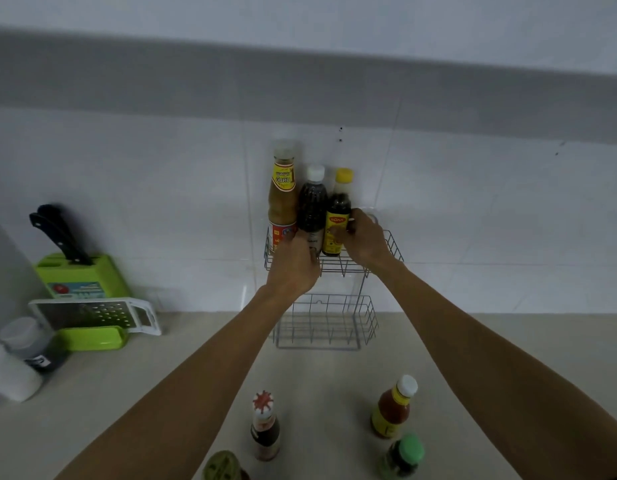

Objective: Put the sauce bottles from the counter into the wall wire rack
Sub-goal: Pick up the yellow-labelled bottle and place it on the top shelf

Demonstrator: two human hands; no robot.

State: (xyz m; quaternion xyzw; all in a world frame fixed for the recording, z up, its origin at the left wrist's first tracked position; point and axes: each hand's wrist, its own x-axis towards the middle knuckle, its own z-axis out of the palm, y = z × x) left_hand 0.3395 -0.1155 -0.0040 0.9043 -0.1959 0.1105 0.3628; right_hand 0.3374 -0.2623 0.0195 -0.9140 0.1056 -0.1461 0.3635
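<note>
Fingers of the right hand (364, 239) are curled round the lower body of a dark yellow-capped bottle (337, 220), thumb on its yellow label, holding it upright in the upper basket of the wall wire rack (391, 245). Just left of those fingers stands a dark white-capped bottle (311, 206), its foot hidden behind the left hand (295, 263), whose fingers are bent against it; whether they truly grip it I cannot tell. Beyond the left fingertips, touching that bottle, stands a tall tan sauce bottle (282, 199) at the basket's left end. Below both wrists hangs the lower basket (326, 323). Well back from the fingers, on the counter (161, 375), stand a red-capped bottle (264, 426), an orange-red sauce bottle (393, 407), a green-lidded jar (404, 457) and another green-topped jar (224, 467) at the bottom edge.
</note>
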